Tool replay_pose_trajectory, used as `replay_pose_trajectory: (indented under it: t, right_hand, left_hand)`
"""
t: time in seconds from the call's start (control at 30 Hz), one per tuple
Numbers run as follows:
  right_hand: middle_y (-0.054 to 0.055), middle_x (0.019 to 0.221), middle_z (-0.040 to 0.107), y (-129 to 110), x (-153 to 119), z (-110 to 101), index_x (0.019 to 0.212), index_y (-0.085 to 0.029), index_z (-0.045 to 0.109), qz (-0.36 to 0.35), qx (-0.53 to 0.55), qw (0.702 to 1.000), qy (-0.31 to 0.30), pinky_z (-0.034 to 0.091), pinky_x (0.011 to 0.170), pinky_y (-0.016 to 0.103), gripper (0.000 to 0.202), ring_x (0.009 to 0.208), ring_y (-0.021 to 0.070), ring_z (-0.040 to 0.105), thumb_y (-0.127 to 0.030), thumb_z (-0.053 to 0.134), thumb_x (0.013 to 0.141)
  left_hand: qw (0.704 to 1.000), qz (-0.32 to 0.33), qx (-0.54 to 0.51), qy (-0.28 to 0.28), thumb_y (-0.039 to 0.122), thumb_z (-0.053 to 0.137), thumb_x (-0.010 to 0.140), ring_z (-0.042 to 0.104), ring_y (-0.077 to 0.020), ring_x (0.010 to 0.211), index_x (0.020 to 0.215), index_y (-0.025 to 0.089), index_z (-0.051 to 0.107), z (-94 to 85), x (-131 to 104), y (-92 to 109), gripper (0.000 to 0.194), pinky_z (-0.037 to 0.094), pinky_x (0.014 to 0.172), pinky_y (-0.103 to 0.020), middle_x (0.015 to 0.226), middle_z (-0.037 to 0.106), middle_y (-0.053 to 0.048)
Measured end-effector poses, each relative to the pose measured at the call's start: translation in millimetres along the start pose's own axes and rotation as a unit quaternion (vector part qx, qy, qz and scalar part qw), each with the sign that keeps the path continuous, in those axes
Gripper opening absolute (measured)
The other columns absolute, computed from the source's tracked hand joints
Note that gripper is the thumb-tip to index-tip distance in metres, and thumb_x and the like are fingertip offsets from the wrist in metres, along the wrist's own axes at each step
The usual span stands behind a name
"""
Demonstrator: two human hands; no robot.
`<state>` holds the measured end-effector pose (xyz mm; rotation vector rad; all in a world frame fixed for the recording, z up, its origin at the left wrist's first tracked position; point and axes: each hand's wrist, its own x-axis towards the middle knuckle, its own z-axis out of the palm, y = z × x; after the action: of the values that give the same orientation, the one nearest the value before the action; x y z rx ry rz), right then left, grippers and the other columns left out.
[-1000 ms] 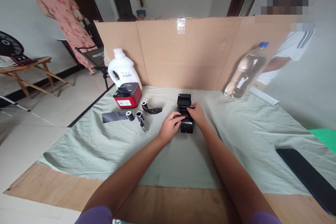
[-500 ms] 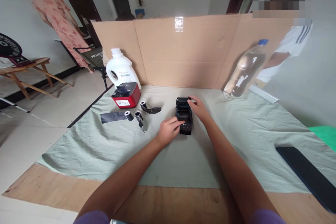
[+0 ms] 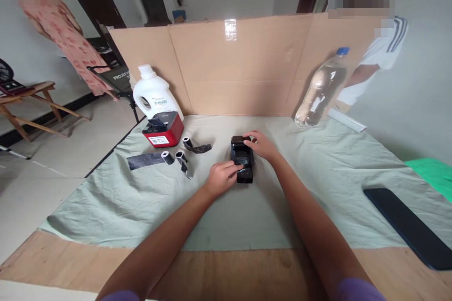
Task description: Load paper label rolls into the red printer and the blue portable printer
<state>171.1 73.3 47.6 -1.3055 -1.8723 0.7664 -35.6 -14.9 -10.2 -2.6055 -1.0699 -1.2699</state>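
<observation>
Black, glossy, boxy device (image 3: pixel 243 161) lies between the fingers: left hand (image 3: pixel 221 178), fingers close together, touches its near part; right hand (image 3: pixel 262 145), fingers slightly spread, contacts its far end.

Sage-green cloth (image 3: pixel 268 225) over light-brown wood (image 3: pixel 197 268), with a plain tan cardboard panel (image 3: pixel 233 70). Device (image 3: pixel 245 176), black; box-shaped unit (image 3: pixel 164 134), red with a black top and white label; jug (image 3: pixel 155 96), white with green lettering; bottle (image 3: pixel 323 89), clear with a blue cap; rolls (image 3: pixel 167 157), black with white cores. Dress (image 3: pixel 67 37), salmon pink with a darker red floral pattern; shirt (image 3: pixel 390 51), white with dark shoulder stripes; sleeves (image 3: pixel 358 290), purple.
</observation>
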Motion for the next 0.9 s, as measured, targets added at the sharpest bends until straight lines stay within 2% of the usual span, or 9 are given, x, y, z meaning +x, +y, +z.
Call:
replay_pose_trajectory:
  t: [0.27, 0.53, 0.67, 0.8, 0.9]
  right_hand:
    - [0.011, 0.123, 0.057, 1, -2, 0, 0.117, -0.018, 0.071, -0.021, -0.023, 0.999, -0.028, 0.051, 0.095, 0.040, 0.031, 0.086, 0.0162, 0.059, -0.024, 0.065, 0.087]
    - [0.013, 0.128, 0.056, 4, -3, -2, 0.127, -0.018, 0.066, -0.012, -0.035, 0.998, -0.056, 0.051, 0.096, 0.041, 0.039, 0.091, 0.0186, 0.060, -0.027, 0.063, 0.089]
    - [0.015, 0.136, 0.054, 6, -4, -1, 0.135, -0.017, 0.061, 0.040, -0.020, 0.997, -0.055, 0.049, 0.098, 0.041, 0.049, 0.094, 0.0200, 0.061, -0.032, 0.064, 0.089]
    - [0.012, 0.141, 0.056, 11, -4, 2, 0.140, -0.020, 0.058, 0.096, 0.051, 0.991, -0.072, 0.044, 0.105, 0.040, 0.058, 0.117, 0.0253, 0.058, -0.039, 0.067, 0.086]
    - [0.009, 0.145, 0.056, 9, -5, 4, 0.144, -0.025, 0.053, 0.167, 0.123, 0.974, -0.089, 0.045, 0.103, 0.038, 0.067, 0.126, 0.0278, 0.054, -0.040, 0.069, 0.080]
  left_hand:
    - [0.999, 0.021, 0.026, -0.024, 0.011, 0.051, 0.088, 0.058, -0.0126, 0.059, 0.101, 0.022, 0.077, -2.8, 1, 4, 0.031, 0.045, 0.058, -0.023, 0.068, 0.065, -0.001]
    - [0.999, 0.021, 0.016, -0.031, 0.012, 0.052, 0.089, 0.061, -0.0126, 0.060, 0.101, 0.021, 0.077, -2.1, 1, 3, 0.029, 0.048, 0.060, -0.024, 0.070, 0.067, -0.001]
    - [0.999, 0.024, 0.014, -0.028, 0.009, 0.052, 0.087, 0.062, -0.0131, 0.062, 0.100, 0.021, 0.077, -2.4, 1, 3, 0.030, 0.049, 0.061, -0.024, 0.070, 0.067, -0.001]
    - [0.999, 0.021, 0.013, -0.031, 0.010, 0.052, 0.087, 0.062, -0.0130, 0.061, 0.100, 0.022, 0.077, -1.5, 1, 3, 0.031, 0.050, 0.063, -0.024, 0.070, 0.067, -0.001]
    - [0.999, 0.006, 0.013, -0.032, 0.010, 0.051, 0.087, 0.062, -0.0127, 0.061, 0.100, 0.022, 0.077, -0.2, 1, 2, 0.031, 0.050, 0.062, -0.024, 0.069, 0.066, -0.001]
